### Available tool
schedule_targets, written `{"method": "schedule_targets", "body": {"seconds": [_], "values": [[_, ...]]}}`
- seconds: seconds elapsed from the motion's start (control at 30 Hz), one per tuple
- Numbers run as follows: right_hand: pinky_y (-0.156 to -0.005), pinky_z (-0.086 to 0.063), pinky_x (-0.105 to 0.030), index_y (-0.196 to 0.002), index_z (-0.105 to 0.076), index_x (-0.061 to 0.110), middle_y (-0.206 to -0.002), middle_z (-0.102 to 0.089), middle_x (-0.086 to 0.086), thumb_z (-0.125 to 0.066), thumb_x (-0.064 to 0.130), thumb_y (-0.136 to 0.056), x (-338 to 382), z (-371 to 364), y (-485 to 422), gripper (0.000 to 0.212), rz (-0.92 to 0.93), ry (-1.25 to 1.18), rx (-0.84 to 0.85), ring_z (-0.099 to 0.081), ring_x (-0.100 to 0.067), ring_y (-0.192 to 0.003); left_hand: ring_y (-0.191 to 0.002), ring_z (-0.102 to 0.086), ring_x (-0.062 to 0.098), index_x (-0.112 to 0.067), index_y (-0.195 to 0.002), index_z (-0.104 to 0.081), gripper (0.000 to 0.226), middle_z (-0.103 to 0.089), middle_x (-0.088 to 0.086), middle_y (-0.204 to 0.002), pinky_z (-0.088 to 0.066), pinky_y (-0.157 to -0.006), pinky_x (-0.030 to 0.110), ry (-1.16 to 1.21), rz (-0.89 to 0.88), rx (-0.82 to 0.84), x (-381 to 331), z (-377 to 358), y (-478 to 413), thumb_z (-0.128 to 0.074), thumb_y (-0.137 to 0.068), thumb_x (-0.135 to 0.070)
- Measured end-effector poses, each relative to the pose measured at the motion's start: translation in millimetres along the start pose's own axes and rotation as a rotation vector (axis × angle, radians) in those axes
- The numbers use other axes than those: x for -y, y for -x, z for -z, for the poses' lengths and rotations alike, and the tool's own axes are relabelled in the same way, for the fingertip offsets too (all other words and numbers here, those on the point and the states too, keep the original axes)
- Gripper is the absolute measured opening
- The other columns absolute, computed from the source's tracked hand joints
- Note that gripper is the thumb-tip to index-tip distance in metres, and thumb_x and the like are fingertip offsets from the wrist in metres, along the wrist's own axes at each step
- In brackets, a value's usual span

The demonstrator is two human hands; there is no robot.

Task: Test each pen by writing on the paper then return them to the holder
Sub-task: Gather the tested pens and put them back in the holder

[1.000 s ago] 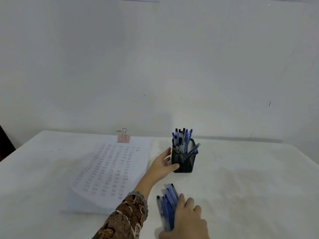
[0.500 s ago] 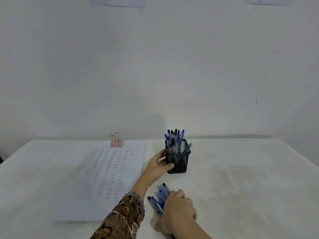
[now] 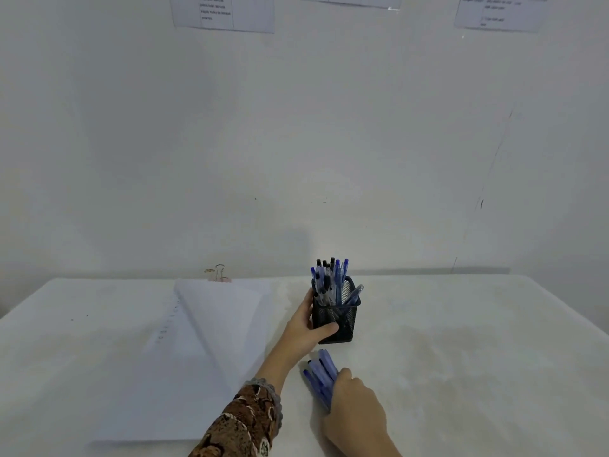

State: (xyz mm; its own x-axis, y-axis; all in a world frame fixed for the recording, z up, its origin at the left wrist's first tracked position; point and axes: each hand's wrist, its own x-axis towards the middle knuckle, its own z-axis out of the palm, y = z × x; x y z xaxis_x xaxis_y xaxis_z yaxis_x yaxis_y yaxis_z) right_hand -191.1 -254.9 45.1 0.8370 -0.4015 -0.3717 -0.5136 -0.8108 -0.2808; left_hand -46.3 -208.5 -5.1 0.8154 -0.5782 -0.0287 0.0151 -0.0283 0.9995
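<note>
Holder: black mesh, upright on the white surface, mid-frame, just right of the paper.
Pens: blue and black, standing in the holder, one leaning over its right rim.
Left hand: grasps the holder's left side, thumb across the front mesh; brown patterned sleeve.
Bundle: blue pens lying on the surface, just in front of the holder.
Right hand: fingers curled over the bundle's near ends (tips hidden beneath).
Paper: white stack, top sheet raised at an angle, faint writing below; clip at its far edge.
</note>
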Motion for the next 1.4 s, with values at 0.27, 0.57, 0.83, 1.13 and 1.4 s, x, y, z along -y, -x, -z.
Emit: {"method": "schedule_targets", "body": {"seconds": [0.27,0.57,0.83,1.13,1.4], "values": [[-0.076,-0.040,-0.008,-0.146,-0.013,0.032,-0.148,-0.032,-0.002,-0.034,0.069,-0.080,-20.8,11.9,-7.4,0.078,0.234,-0.262,-0.002,-0.045,-0.001,-0.075,-0.115,-0.055,0.008,-0.028,-0.135,-0.039,0.092,-0.059,-0.009,-0.125,-0.047,-0.099,0.036,-0.032,-0.043,-0.085,-0.2,-6.7,-5.8,-0.078,-0.056,-0.054],[-0.041,-0.041,-0.026,-0.089,-0.050,-0.001,-0.046,-0.052,-0.009,-0.068,0.002,-0.065,-58.8,78.9,-29.4,0.030,0.235,-1.421,-0.226,-0.049,-0.018,-0.039,-0.101,-0.058,-0.006,-0.029,-0.120,-0.046,0.069,-0.061,-0.013,-0.114,-0.048,-0.083,0.014,-0.080,-0.138,-0.186,1.6,-14.4,-11.5,-0.078,-0.062,-0.043],[-0.051,-0.046,-0.022,-0.092,-0.050,0.003,-0.073,-0.057,-0.003,-0.051,-0.015,-0.081,-8.2,138.6,-82.5,0.022,0.533,-1.492,-0.619,-0.053,-0.014,-0.053,-0.095,-0.058,-0.009,-0.029,-0.115,-0.048,0.065,-0.064,-0.010,-0.107,-0.044,-0.074,0.006,-0.136,-0.129,-0.196,5.8,-12.5,-16.1,-0.082,-0.059,-0.037],[-0.054,-0.050,-0.025,-0.088,-0.051,0.013,-0.071,-0.057,-0.011,-0.054,-0.016,-0.079,15.6,130.2,-118.8,0.031,0.593,-1.276,-0.649,-0.056,-0.013,-0.053,-0.098,-0.059,-0.007,-0.033,-0.116,-0.048,0.059,-0.064,-0.013,-0.109,-0.046,-0.076,0.007,-0.120,-0.144,-0.191,5.8,-11.9,-15.0,-0.082,-0.067,-0.028],[-0.065,-0.054,-0.043,-0.092,-0.057,-0.004,-0.075,-0.059,-0.028,-0.067,0.008,-0.076,-6.2,87.9,-104.0,0.021,0.569,-1.185,-0.616,-0.059,-0.031,-0.067,-0.099,-0.060,-0.006,-0.034,-0.118,-0.047,0.065,-0.064,-0.013,-0.109,-0.048,-0.077,0.010,-0.108,-0.164,-0.195,4.2,-14.1,-12.9,-0.082,-0.064,-0.033]]}}
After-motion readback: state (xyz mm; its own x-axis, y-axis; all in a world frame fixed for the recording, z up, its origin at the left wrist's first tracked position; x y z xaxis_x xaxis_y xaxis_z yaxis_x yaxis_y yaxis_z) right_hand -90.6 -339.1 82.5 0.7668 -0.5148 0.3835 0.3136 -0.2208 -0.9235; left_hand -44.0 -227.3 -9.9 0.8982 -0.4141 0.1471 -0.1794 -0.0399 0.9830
